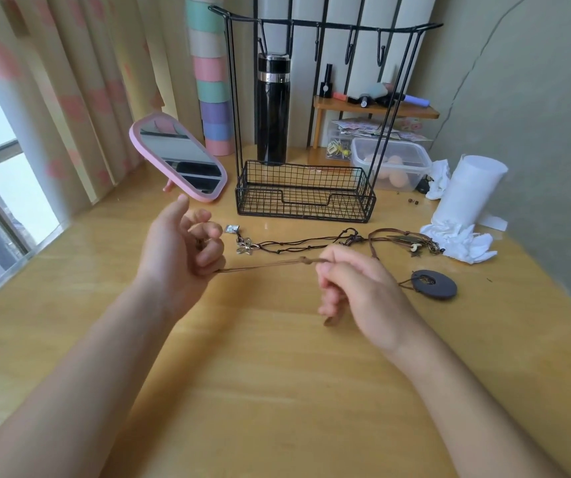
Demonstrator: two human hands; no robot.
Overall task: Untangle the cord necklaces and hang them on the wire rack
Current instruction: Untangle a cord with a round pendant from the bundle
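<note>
Head: left hand (180, 243), right hand (356, 284) hold thin knotted brown cord (270, 264) taut

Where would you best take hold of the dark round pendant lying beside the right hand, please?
Probably pinch its cord from above, just left of the round pendant: the disc lies flat on the table, so its rim offers little purchase.

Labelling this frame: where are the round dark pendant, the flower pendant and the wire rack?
round dark pendant (445, 290): head view, disc's solid right side.
flower pendant (243, 247): head view, metal petals.
wire rack (346, 207): head view, basket's front wall.
</note>
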